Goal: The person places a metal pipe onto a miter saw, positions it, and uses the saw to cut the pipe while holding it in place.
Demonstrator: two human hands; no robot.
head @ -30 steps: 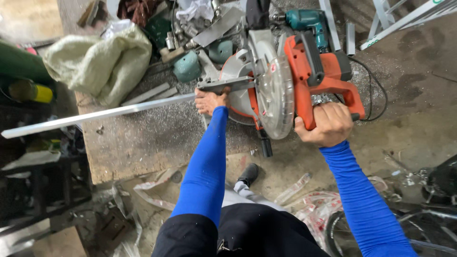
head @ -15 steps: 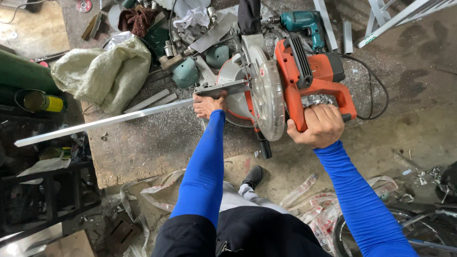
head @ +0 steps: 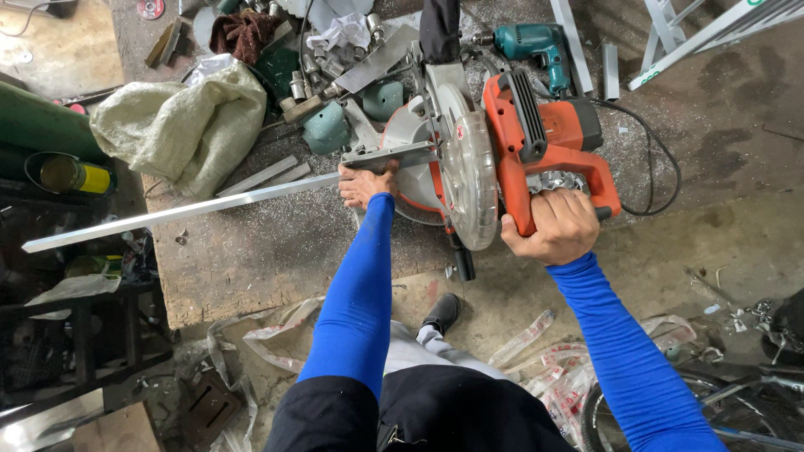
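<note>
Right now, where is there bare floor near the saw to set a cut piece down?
Bare concrete lies right of the orange mitre saw, past its black cord, and on the slab below the long metal bar that the left hand holds. Behind the saw it is crowded: teal drill, sack, scrap. The right hand grips the handle.

bicycle wheel (head: 624, 410): cut by bottom edge | ladder (head: 712, 29): cut off top-right

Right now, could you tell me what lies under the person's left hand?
The left hand presses a long metal bar against the mitre saw; the bar's end beneath the palm is hidden.
</note>
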